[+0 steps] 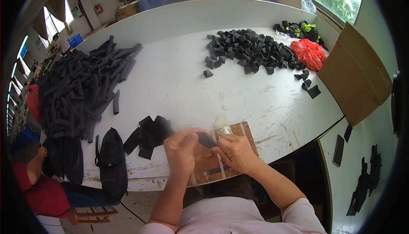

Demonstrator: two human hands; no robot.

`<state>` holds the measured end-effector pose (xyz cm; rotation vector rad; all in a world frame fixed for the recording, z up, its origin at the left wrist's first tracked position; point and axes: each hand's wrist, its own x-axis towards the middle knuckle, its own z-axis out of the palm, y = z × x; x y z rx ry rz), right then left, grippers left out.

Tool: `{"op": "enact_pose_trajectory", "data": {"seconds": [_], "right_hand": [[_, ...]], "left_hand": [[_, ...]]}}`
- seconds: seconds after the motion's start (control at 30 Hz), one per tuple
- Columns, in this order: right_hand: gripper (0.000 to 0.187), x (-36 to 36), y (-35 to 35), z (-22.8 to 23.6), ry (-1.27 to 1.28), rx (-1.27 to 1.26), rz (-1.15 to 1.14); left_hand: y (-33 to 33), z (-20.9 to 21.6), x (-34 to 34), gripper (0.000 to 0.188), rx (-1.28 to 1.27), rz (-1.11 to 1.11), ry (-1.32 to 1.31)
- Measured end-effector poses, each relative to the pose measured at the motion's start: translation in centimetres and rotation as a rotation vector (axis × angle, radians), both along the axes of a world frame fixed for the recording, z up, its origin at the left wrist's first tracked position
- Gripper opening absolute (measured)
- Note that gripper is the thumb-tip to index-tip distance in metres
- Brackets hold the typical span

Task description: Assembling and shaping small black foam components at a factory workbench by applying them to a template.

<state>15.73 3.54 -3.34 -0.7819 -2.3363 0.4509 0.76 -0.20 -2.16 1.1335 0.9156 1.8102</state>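
Note:
Between my two hands is a small black fabric strip (207, 140), partly hidden by the fingers. My left hand (182, 149) is closed on its left end, slightly blurred. At the strip's right end my right hand (238, 152) pinches it. Both hands are above a brown board (247, 137) with pale tape strips, lying at the table's near edge. Left of my left hand, several flat black fabric pieces (147, 135) overlap on the white table (170, 80).
Far left lies a big heap of black strips (81, 80), with a black pouch (113, 161) nearer. Folded black loops (255, 48) are piled far right, beside a red plastic bag (308, 54) and cardboard (355, 74). A phone (338, 150) rests at right. A co-worker (47, 187) sits at left.

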Motion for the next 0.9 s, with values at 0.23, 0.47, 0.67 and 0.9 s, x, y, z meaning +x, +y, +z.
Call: {"op": "enact_pose_trajectory", "data": {"seconds": [0.23,0.47,0.67,0.9], "right_hand": [[0.023,0.0,0.2,0.2,-0.021,0.023,0.036],[0.021,-0.7,0.0,-0.2,0.047,0.043,-0.033],[0.022,0.8,-0.3,5.8,0.423,-0.369,0.082],[0.037,7.1,-4.9,-1.2,0.601,-0.501,-0.401]], "left_hand": [[-0.1,0.3,0.0,0.021,-0.021,-0.003,0.024],[-0.5,-0.3,0.4,0.02,-0.145,0.055,0.166],[0.7,-5.9,-5.8,0.022,-0.233,0.718,0.363],[4.5,-10.9,-15.8,0.045,-0.947,1.051,0.959]]}}
